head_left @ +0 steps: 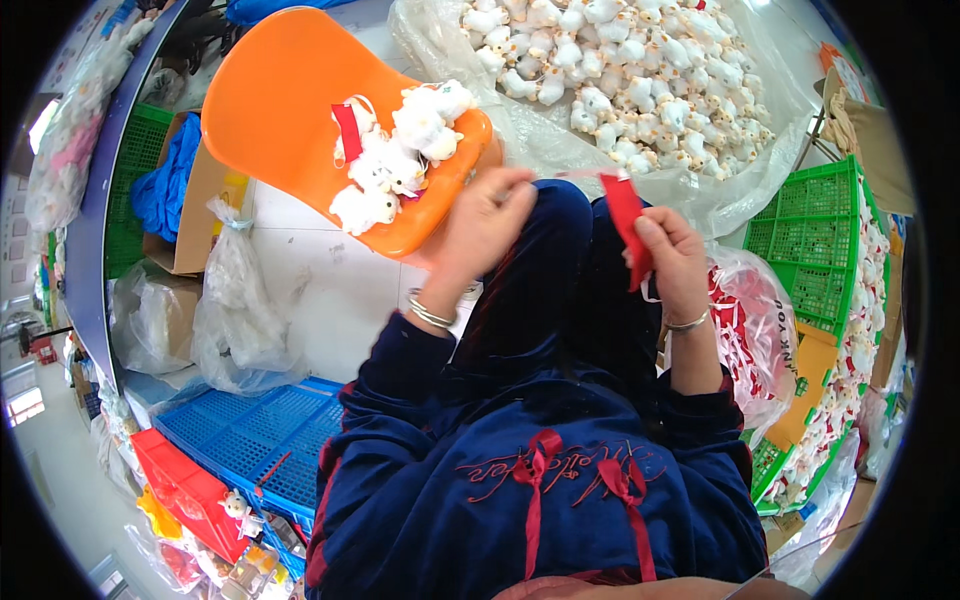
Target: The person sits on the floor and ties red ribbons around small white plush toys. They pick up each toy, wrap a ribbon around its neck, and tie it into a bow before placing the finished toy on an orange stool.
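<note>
My right hand (672,255) is closed on a red fabric strip (622,205), pinched between thumb and fingers above my right knee. The strip stands up from the grip, with a small pale bit at its top end. My left hand (490,220) is curled shut over my left knee, beside the orange chair (290,90); what it holds, if anything, is too small or blurred to make out. A faint thin line runs between the left fingertips and the strip's top. On the chair seat lie several white plush toys (385,165), one with a red strip (348,132) on it.
A big clear plastic sheet (430,45) ahead holds a heap of small white plush toys (640,80). Red strips fill a clear bag (745,330) at my right, by green crates (810,245). Blue crates (250,435), a red bin (185,490) and plastic bags (240,310) stand left.
</note>
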### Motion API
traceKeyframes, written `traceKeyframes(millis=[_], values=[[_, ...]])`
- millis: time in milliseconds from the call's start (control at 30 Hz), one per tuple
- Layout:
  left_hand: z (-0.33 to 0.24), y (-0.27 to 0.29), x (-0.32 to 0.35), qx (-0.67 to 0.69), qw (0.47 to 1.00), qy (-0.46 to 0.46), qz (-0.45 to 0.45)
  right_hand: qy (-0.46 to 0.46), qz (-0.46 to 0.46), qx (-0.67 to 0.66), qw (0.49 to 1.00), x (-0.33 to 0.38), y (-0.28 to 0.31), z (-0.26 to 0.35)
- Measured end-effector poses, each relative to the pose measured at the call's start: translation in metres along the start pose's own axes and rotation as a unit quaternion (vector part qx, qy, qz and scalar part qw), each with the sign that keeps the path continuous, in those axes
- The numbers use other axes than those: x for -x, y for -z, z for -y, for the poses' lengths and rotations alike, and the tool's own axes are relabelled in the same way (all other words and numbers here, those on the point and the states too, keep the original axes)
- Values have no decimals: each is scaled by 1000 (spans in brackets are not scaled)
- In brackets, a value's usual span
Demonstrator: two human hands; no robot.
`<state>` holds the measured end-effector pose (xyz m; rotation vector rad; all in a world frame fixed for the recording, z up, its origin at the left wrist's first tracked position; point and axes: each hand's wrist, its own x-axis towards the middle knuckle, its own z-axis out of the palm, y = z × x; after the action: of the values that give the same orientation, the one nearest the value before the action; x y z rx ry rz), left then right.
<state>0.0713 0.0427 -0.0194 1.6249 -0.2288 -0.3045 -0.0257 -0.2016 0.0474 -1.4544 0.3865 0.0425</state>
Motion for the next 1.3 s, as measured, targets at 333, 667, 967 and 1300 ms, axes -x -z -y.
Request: traceKeyframes(millis=[333,667,967,1300], values=[[16,104,-57,-529,826,-166,-97,13,-23,-25,999,-1,23,4],[64,105,-98,-661,735,-140,-58,22,-21,-13,999,-2,26,-1],[58,115,-121,-700,705,-112,-20,22,3,-34,999,4,42,-8],[-7,138,-96,-562,812,-157,-10,-24,22,-11,999,15,60,-1]])
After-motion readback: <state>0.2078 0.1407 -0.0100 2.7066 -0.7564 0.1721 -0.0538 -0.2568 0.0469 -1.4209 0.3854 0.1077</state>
